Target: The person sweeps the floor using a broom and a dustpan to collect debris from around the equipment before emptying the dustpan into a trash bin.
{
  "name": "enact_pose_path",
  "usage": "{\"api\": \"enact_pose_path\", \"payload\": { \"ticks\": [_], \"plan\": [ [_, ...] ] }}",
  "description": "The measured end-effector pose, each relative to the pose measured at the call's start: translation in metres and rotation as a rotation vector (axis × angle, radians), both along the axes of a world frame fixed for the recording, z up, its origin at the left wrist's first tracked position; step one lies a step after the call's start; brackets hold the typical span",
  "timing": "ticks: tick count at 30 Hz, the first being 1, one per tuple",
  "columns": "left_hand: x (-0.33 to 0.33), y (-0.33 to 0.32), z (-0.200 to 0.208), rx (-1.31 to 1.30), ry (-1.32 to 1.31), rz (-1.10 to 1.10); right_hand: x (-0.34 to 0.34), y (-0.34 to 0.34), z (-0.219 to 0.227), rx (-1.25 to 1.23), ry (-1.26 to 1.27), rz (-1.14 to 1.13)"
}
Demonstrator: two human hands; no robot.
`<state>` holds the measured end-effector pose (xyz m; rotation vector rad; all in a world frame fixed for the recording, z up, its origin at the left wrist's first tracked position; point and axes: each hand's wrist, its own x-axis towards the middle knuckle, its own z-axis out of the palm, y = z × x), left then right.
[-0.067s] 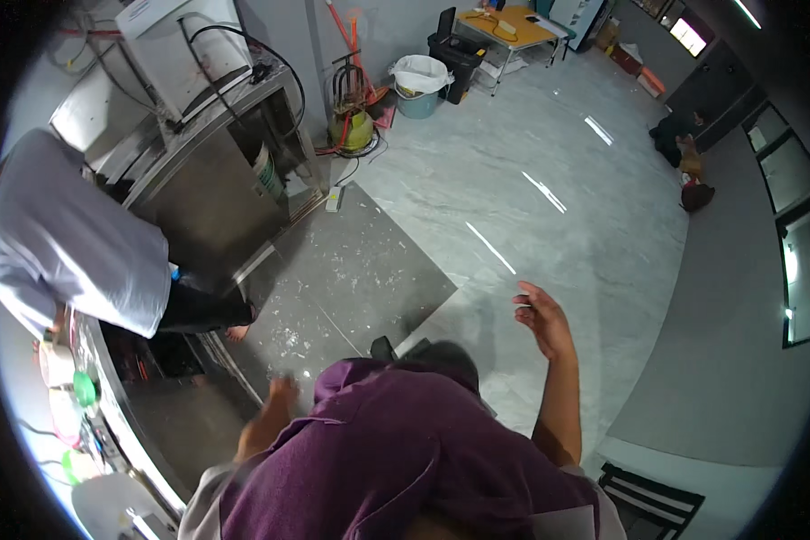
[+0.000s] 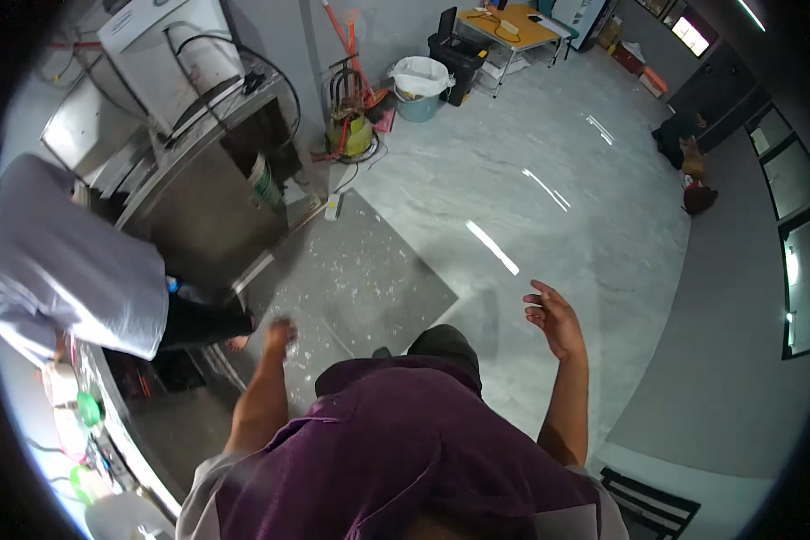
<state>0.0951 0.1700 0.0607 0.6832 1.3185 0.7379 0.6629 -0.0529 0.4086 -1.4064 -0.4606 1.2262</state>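
Note:
My right hand is raised on the right above the pale tiled floor. It is empty, its fingers loosely bent and apart. On the left, my left hand hangs over the grey mat-like floor patch with white flecks. Its fingers are small and blurred, so their shape is unclear, and I see nothing held. Nearest to it is the steel counter along the left side. I wear a purple apron over grey sleeves.
A person in a light shirt stands at the left counter. Farther off are a steel cabinet, a gas cylinder, a lined bucket, a black bin and a yellow-topped table. A black chair stands near right. Another person crouches by the right wall.
My left hand has swung forward and upward in the picture, showing more of the forearm. My right hand has shifted slightly right. The dark shoe beneath me has moved forward.

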Motion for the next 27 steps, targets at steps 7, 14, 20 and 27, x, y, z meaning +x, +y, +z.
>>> {"api": "enact_pose_path", "payload": {
  "ticks": [7, 14, 20, 27],
  "plan": [
    [0.233, 0.294, 0.258, 0.470, 0.101, -0.085, 0.118, 0.281, 0.056, 0.261, 0.024, 0.033],
    [0.265, 0.344, 0.141, 0.248, 0.205, -0.054, 0.159, 0.669, 0.083, 0.267, -0.001, 0.589],
    [0.332, 0.467, 0.130, 0.381, 0.238, 0.235, 0.130, 0.960, 0.060, 0.205, -0.211, 0.820],
    [0.498, 0.811, 0.210, 0.579, 0.350, -0.014, 0.089, 1.226, 0.009, 0.383, -0.704, 0.922]
  ]
}}
